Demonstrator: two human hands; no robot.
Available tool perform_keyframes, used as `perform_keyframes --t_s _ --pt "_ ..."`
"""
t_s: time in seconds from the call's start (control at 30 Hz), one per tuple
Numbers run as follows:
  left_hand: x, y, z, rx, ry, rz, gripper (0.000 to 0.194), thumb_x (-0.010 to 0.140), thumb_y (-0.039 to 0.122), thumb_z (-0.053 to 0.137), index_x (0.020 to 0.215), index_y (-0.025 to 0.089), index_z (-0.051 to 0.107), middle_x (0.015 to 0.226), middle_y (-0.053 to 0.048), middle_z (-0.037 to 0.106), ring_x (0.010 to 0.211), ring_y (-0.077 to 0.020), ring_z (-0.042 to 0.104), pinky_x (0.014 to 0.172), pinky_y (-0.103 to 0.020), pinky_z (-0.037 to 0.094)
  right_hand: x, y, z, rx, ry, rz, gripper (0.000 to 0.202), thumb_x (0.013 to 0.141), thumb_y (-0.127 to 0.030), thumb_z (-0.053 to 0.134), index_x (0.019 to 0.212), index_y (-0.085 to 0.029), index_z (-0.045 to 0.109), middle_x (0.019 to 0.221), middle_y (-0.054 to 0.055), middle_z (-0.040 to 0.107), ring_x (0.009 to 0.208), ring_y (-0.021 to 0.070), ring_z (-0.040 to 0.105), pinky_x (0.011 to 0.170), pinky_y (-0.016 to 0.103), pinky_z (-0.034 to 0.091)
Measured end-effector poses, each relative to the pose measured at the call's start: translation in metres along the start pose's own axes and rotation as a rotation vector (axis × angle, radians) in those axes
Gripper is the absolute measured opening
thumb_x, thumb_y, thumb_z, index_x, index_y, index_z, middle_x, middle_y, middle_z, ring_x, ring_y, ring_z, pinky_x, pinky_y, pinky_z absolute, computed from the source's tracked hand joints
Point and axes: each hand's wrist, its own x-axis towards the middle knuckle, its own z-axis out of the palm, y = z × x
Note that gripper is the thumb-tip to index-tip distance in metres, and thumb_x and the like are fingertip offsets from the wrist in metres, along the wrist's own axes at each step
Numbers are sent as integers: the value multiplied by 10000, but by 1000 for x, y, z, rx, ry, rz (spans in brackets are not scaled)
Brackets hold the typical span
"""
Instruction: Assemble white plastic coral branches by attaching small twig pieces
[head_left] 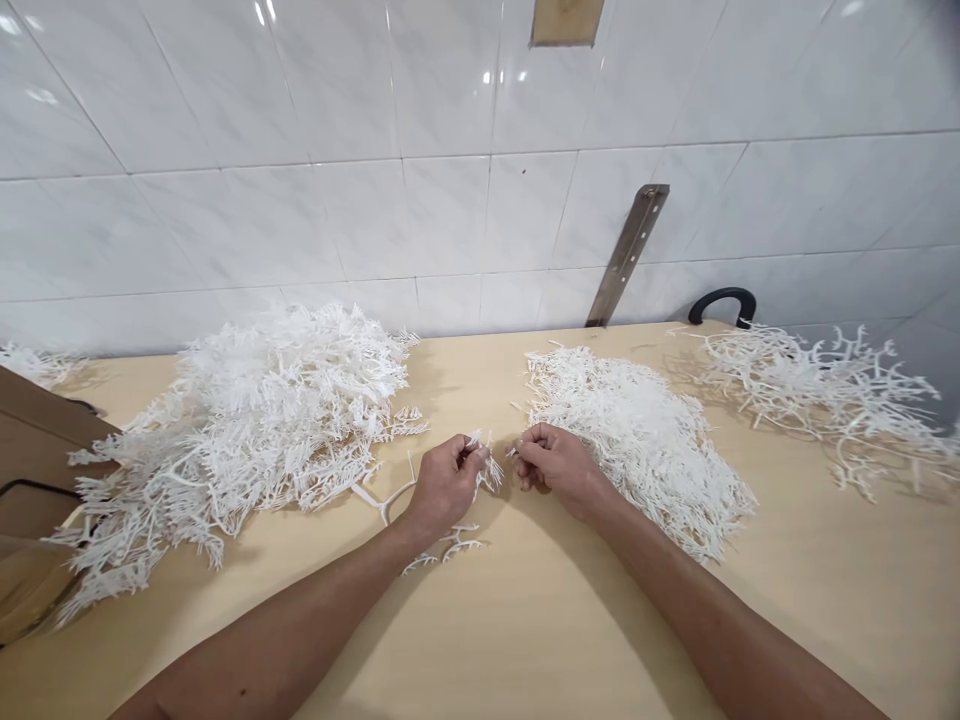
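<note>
My left hand point(444, 485) pinches a white branched plastic sprue point(493, 474), whose thin prongs stick out past the fingertips. More white branching stems point(459, 543) show below and left of that wrist; whether they join the held sprue is hidden. Just to the right, my right hand point(556, 464) is closed in a pinch, its fingertips facing the left hand across a small gap. What sits between those fingers is too small to name. Beside the right hand lies a heap of small thin white pieces point(637, 430). A taller pile of white branched sprues point(292, 390) rises left of my left hand.
Bare, forked white stems point(817, 390) lie at the far right, near a black curved handle point(724, 294). A metal strip point(628, 255) leans on the tiled wall point(450, 220). At the left edge stands a brown box point(37, 430). All rests on a pale wooden table point(480, 650).
</note>
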Motion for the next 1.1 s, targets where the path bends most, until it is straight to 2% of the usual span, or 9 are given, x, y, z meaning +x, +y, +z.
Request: perform_keyframes --t_s 0.13,0.3,0.47,0.6,0.83,1.1 --pt "-2 2 1 -67 -16 -20 273 832 386 562 651 187 513 554 54 439 514 -99 394 520 -230 329 -1 -2 -1 142 -63 58 243 721 -330 707 871 -185 582 553 -55 597 425 91 541 432 202 388" --pt "-2 2 1 -86 -13 -18 285 831 398 573 655 182 514 572 48 438 529 -93 389 507 -216 330 -4 -3 -1 177 -210 74 357 727 -481 757 767 -164 598 633 -26 604 513 77 542 489 199 427" --pt "-1 0 2 -56 -10 -8 269 823 387 569 655 181 529 555 46 450 523 -95 405 499 -212 329 -8 -4 3 3 -249 78 401 771 -551 713 818 -167 606 595 -32 609 431 70 537 388 177 284" --pt "-2 -1 2 -44 -19 -3 246 822 373 570 683 170 570 565 44 487 523 -94 431 500 -208 339 -10 -4 5 -91 -232 63 362 784 -520 706 797 -170 619 604 -22 628 428 77 564 374 178 269" --pt "-3 2 2 -70 -6 -9 274 828 398 596 672 175 563 537 52 467 487 -89 415 480 -210 343 -10 -9 4 -82 -204 128 251 751 -401 722 812 -171 644 542 -44 580 394 74 531 349 174 223" --pt "-4 3 2 -24 -7 -3 279 832 388 586 645 185 544 519 53 452 499 -98 398 498 -219 330 -12 -6 7 -169 -190 54 224 788 -392 669 745 -177 627 555 -24 611 415 89 574 372 174 327"
